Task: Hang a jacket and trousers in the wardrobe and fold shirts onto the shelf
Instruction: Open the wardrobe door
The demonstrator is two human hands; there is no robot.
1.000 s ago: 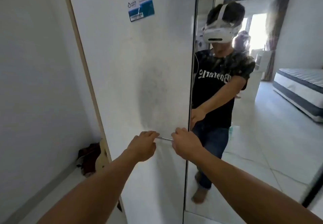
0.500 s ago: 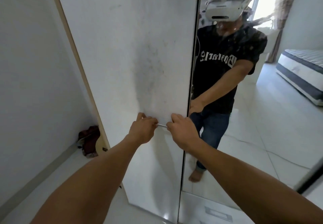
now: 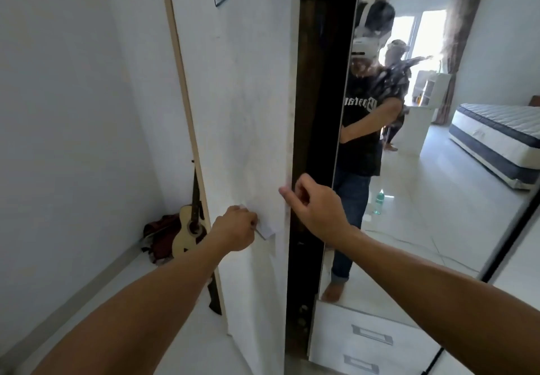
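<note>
White wardrobe door (image 3: 242,111) swung partly ajar, left hand (image 3: 233,230) curled round its small metal handle (image 3: 261,233), right hand (image 3: 317,212) loosely curled at the door's free edge, holding nothing, dark wardrobe interior (image 3: 317,140) just behind

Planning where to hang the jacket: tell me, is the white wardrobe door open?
Yes: a dark gap shows between the white door and the mirrored door.

A guitar (image 3: 189,230) leans in the corner beside a dark red bag (image 3: 159,233); the mirror (image 3: 438,170) reflects a mattress (image 3: 496,135).
</note>
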